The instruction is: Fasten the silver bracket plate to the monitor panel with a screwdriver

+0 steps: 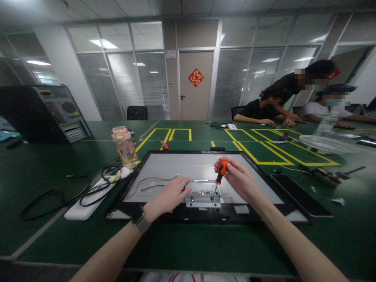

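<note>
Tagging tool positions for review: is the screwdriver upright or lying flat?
Upright, with a slight lean: the right hand holds the screwdriver handle-up, its tip pointing down at the metal bracket.

A power strip (80,209) is lying left of the screen (182,164), a phone (300,196) right of it; a bottle (125,149) is standing near its far left corner, a computer (47,113) farther left.

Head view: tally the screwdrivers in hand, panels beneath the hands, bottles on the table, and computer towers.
Screwdriver in the right hand: 1
Flat panel: 1
Bottles: 2 (pink-lidded bottle, clear bottle)
Computer tower: 1
Total: 5
</note>
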A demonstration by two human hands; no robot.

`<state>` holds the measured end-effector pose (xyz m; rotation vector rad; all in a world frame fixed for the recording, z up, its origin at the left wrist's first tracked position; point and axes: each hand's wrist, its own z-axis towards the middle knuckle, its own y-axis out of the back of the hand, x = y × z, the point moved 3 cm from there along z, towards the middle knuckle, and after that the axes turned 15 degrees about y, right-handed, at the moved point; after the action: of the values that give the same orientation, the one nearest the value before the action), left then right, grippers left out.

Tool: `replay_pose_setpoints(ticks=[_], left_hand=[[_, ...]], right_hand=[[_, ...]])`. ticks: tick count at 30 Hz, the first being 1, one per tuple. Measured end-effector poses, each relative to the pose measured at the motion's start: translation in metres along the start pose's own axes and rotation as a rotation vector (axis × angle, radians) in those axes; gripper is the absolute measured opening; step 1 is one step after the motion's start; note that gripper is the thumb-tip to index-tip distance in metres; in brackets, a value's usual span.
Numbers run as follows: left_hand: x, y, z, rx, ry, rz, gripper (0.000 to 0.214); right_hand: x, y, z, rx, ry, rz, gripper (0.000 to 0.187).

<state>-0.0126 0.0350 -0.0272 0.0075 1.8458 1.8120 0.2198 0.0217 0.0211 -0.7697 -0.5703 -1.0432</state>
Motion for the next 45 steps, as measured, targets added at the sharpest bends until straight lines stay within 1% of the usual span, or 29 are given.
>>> replay_pose_setpoints(ticks=[6,11,14,18,23,29,33,38,45], left_hand=[[0.0016,-0.0011,0.0003,-0.004,-0.013,-0.004,0.043],[0.001,-0.0005,-0.0005,-0.004,-0.007,-0.005,0.044],[0.0009,-0.0007,-0.0009,-0.005,-0.007,-0.006,0.044],[0.0,0.0003,-0.0011,-0.001,-0.001,-0.004,0.044],[-0.0002,0.0008,-0.0006,-0.003,-0.005,-0.002,0.043],[0.0007,-0.0007,0.0001,-0.006,-0.016,0.002,0.043],[-0.0004,-0.0005,0.0,-0.003,-0.006,0.007,0.042],[0.0003,-0.0006,0.0004,-0.011,-0.017,0.017,0.043],[0.0014,-0.0009,0.0002,-0.013,-0.02,0.008,0.043]], right_hand=[[-0.0013,0.003,-0.0007,-0.017,0.077,-0.101,0.019],[-0.0029,0.0059,-0.0009,-0.036,0.055,-0.127,0.022],[-0.0015,0.0035,-0.0005,-0.03,0.041,-0.087,0.027],[0.001,-0.0002,0.0003,-0.019,0.05,-0.046,0.021],[0.0026,0.0033,0.0001,-0.029,0.09,-0.13,0.016],[-0.003,0.006,-0.0004,-0.019,0.047,-0.093,0.023],[-0.0039,0.0041,0.0004,-0.011,0.076,-0.053,0.019],[-0.0023,0.0062,0.0008,-0.009,0.1,-0.104,0.015],[-0.0032,0.0081,0.0,0.0,0.071,-0.122,0.02]])
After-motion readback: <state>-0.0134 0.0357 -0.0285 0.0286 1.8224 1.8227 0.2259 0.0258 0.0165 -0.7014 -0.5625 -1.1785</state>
